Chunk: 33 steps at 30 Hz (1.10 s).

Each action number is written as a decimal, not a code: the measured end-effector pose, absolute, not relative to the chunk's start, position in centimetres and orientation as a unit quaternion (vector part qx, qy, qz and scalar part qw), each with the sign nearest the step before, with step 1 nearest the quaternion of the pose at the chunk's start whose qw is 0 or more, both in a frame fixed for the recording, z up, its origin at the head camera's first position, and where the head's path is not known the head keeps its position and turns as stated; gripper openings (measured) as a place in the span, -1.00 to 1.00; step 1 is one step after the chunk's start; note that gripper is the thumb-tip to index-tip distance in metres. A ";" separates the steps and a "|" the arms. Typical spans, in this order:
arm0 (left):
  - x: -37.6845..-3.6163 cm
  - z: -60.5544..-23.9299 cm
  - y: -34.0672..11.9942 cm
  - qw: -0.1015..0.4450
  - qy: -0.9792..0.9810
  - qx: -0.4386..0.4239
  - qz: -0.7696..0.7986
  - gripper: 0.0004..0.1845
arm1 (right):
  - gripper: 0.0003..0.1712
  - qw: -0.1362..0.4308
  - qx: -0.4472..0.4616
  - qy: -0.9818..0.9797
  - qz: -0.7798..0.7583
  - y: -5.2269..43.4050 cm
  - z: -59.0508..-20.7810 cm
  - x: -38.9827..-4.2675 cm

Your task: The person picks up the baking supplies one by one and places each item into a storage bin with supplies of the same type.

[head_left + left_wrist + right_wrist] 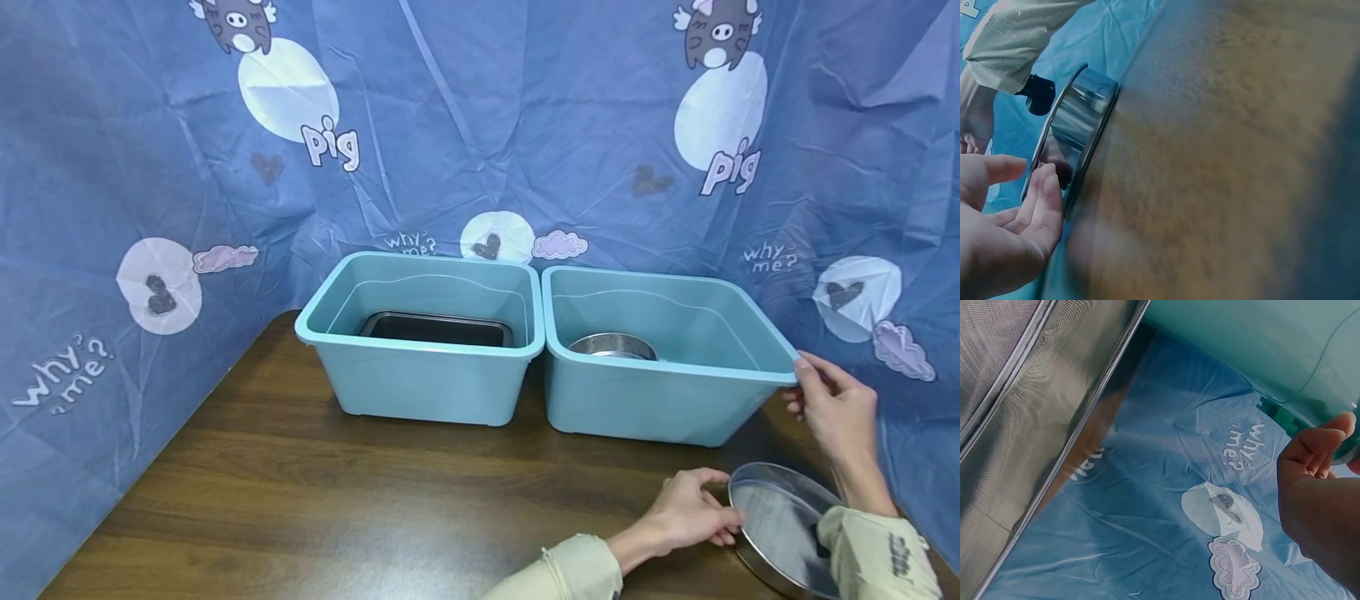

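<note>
Resting at the near right corner of the worktop (315,492), the round metal sieve (780,521) lies flat with its mesh face up, so its rim is free to grasp. The left hand (686,512) curls its fingers (1044,197) round the sieve's near-left rim; the right hand (840,408) pinches the right-hand corner rim of the right tub (660,400), apparently steadying it. The left tub (423,367) stands just beside it, rims almost touching. A dark rectangular tray (435,330) lies in the left tub and a steel bowl (611,345) in the right; the tub walls hide all but the top edges of both. The sleeve (873,550) covers part of the sieve, and the frame edge cuts off the sieve's near side.
</note>
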<state>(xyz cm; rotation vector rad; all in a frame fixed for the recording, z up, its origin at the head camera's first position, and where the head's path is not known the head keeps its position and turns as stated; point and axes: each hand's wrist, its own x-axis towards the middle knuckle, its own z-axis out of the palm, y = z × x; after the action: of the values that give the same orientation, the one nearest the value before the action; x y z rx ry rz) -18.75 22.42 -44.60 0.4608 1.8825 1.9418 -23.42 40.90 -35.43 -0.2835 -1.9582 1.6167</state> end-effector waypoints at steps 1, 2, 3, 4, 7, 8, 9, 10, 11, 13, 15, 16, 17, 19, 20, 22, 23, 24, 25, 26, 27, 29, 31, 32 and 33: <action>-18.7 -44.6 22.4 0.193 0.678 0.164 0.690 -0.56 | -0.77 0.289 -0.106 -0.735 0.605 40.9 -35.4 -23.4; -18.7 -44.6 22.5 0.189 0.684 0.163 0.686 -0.56 | -0.78 0.290 -0.106 -0.735 0.604 40.9 -35.5 -23.4; -18.7 -44.6 22.5 0.185 0.688 0.163 0.683 -0.56 | -0.78 0.290 -0.106 -0.736 0.603 40.9 -35.5 -23.4; -18.7 -44.6 22.5 0.183 0.689 0.162 0.682 -0.56 | -0.78 0.289 -0.106 -0.737 0.601 40.9 -35.5 -23.4; -18.7 -44.7 22.5 0.185 0.684 0.162 0.687 -0.55 | -0.79 0.290 -0.110 -0.743 0.593 40.9 -35.5 -23.4; -18.7 -44.7 22.5 0.185 0.680 0.163 0.690 -0.54 | -0.79 0.291 -0.111 -0.744 0.591 40.8 -35.5 -23.3; -18.7 -44.7 22.5 0.187 0.676 0.164 0.693 -0.54 | -0.79 0.291 -0.112 -0.744 0.591 40.8 -35.5 -23.3; -18.7 -44.7 22.6 0.187 0.673 0.165 0.696 -0.53 | -0.78 0.293 -0.111 -0.743 0.591 40.8 -35.5 -23.3; -18.7 -44.7 22.6 0.187 0.671 0.167 0.698 -0.53 | -0.77 0.294 -0.112 -0.743 0.591 40.7 -35.6 -23.4; -18.7 -44.7 22.7 0.185 0.671 0.169 0.697 -0.53 | -0.76 0.294 -0.109 -0.738 0.597 40.7 -35.6 -23.4; -18.7 -44.7 22.7 0.182 0.676 0.169 0.693 -0.53 | -0.75 0.294 -0.105 -0.733 0.604 40.7 -35.6 -23.4; -18.7 -44.7 22.8 0.180 0.678 0.170 0.692 -0.53 | -0.75 0.294 -0.103 -0.734 0.604 40.8 -35.6 -23.4; -18.7 -44.7 22.8 0.178 0.680 0.170 0.690 -0.53 | -0.76 0.294 -0.103 -0.734 0.603 40.8 -35.6 -23.4; -18.8 -44.8 22.8 0.175 0.684 0.169 0.688 -0.53 | -0.78 0.295 -0.102 -0.739 0.597 40.9 -35.6 -23.5; -18.8 -44.8 22.8 0.174 0.684 0.169 0.688 -0.53 | -0.78 0.295 -0.102 -0.743 0.592 40.9 -35.6 -23.5; -18.8 -44.9 22.9 0.173 0.685 0.167 0.688 -0.53 | -0.79 0.295 -0.103 -0.746 0.587 40.9 -35.6 -23.5; -18.8 -44.9 22.9 0.172 0.686 0.166 0.687 -0.53 | -0.79 0.295 -0.104 -0.748 0.586 40.9 -35.6 -23.5; -18.8 -44.9 22.9 0.171 0.687 0.164 0.687 -0.53 | -0.79 0.294 -0.105 -0.747 0.586 40.9 -35.6 -23.5; -18.8 -44.9 22.9 0.170 0.687 0.162 0.687 -0.53 | -0.78 0.294 -0.105 -0.746 0.588 40.9 -35.6 -23.5; -18.8 -44.9 22.9 0.168 0.689 0.159 0.687 -0.53 | -0.78 0.294 -0.106 -0.744 0.591 40.9 -35.7 -23.5; -18.8 -44.9 22.9 0.166 0.691 0.157 0.686 -0.52 | -0.77 0.294 -0.106 -0.740 0.596 40.9 -35.7 -23.5; -18.8 -44.8 23.0 0.162 0.692 0.151 0.687 -0.52 | -0.77 0.295 -0.105 -0.740 0.596 40.9 -35.7 -23.6; -18.8 -44.8 23.1 0.160 0.691 0.144 0.690 -0.52 | -0.77 0.296 -0.105 -0.737 0.598 40.9 -35.7 -23.6; -18.8 -44.8 23.1 0.159 0.690 0.142 0.692 -0.52 | -0.78 0.296 -0.104 -0.739 0.597 40.9 -35.6 -23.6; -18.8 -44.8 23.1 0.158 0.689 0.139 0.694 -0.52 | -0.78 0.296 -0.105 -0.740 0.595 40.9 -35.6 -23.5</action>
<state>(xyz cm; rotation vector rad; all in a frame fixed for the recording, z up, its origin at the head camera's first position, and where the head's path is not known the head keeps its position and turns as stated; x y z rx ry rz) -18.82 23.08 -44.83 0.3989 1.9695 1.9843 -23.55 40.93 -35.62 -0.2789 -1.9677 1.5830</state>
